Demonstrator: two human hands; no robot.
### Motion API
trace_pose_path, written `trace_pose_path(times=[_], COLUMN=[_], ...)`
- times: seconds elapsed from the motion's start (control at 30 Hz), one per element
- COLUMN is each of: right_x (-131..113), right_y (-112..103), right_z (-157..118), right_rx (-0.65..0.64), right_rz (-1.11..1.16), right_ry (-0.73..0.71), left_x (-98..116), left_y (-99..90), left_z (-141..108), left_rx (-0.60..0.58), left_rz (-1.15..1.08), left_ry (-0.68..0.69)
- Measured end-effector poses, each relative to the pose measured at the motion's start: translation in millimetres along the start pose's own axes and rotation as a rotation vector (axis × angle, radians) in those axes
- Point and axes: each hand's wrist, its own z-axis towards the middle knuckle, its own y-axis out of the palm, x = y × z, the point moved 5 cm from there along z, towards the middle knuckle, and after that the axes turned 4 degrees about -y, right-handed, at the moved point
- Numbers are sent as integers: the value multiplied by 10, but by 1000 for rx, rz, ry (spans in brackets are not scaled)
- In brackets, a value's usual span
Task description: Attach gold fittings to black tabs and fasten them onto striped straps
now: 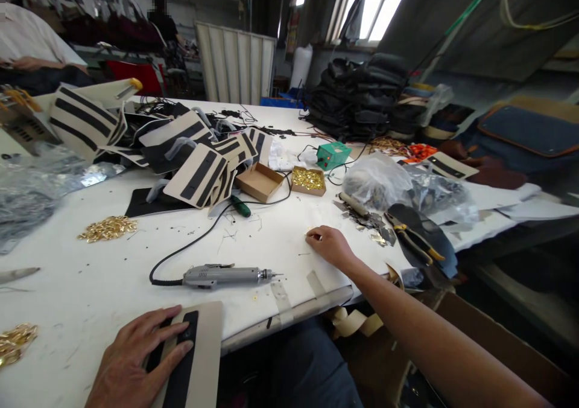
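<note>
My left hand (145,357) lies spread over a beige panel (208,347) with black strips, at the table's front edge. Its fingertips rest on a strip that bears a small dark fitting. Farther right, my right hand (330,245) is low over the white table with thumb and forefinger pinched together. A tiny yellowish speck shows by the fingertips; whatever they hold is too small to name. Between the hands lies a grey electric screwdriver (221,276), its bit pointing right. Beyond stands a small cardboard box (308,191) of gold-coloured pieces.
Loose gold fittings (108,229) form a pile at left, with more gold hardware (17,343) near the front. Striped panels (196,172) are heaped behind. An open cardboard box (260,183), a green power unit (333,154), yellow-handled pliers (418,242) and plastic bags (377,178) also occupy the table.
</note>
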Motion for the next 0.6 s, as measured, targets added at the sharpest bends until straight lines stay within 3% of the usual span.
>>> trace_pose_path(times=[0.33,0.6], right_x=[-77,-197], right_y=[-7,25], right_z=[159,173], right_rx=[-195,-43], right_rz=[-58,-301], right_ry=[101,20], left_x=[371,416], left_y=[-244,-307], left_z=[75,73], left_rx=[-19,-20], left_rz=[-79,-120], left_ry=[-74,-149])
